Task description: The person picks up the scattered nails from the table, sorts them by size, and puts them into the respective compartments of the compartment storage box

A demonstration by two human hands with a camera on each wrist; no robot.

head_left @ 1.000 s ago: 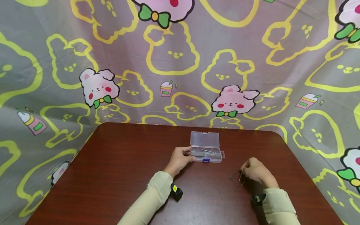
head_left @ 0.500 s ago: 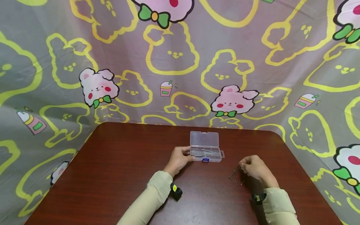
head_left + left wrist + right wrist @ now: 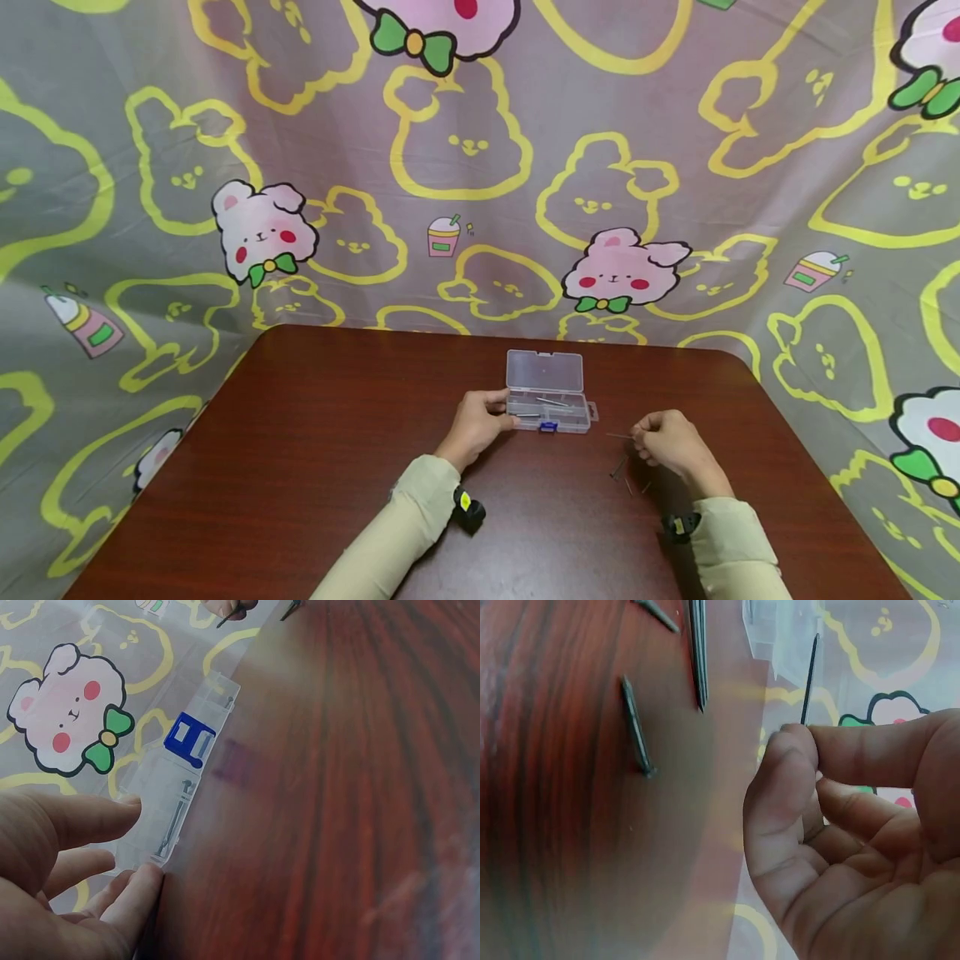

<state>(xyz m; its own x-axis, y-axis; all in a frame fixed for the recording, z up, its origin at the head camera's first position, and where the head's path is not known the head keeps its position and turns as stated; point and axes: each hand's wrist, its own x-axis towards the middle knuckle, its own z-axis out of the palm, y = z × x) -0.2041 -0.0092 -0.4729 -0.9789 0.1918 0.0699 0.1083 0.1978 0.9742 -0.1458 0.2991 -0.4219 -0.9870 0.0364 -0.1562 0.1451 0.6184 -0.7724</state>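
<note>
A clear plastic storage box [image 3: 573, 424] lies on the table with its lid [image 3: 544, 372] raised at the back. My left hand [image 3: 471, 429] grips the box's left end, thumb at the front corner. Inside, nails [image 3: 174, 819] lie in the compartments, and a blue latch [image 3: 182, 737] sits on the front edge. Right of the box, my right hand [image 3: 675, 444] pinches a nail [image 3: 810, 681] between thumb and fingertips. Its pointed end sticks out toward the box. Below that hand are several loose nails [image 3: 618, 468], among them a shorter nail [image 3: 637, 729].
The dark red-brown wooden table [image 3: 360, 417] reaches back to a grey curtain [image 3: 337, 125] printed with rabbits and yellow outlines. A wrist camera [image 3: 469, 510] is strapped below the left hand, and another wrist camera [image 3: 681, 527] below the right.
My right hand has lifted a nail from the loose pile, moved slightly up and away from me, and turned the nail level toward the box. The left hand and box stay in place.
</note>
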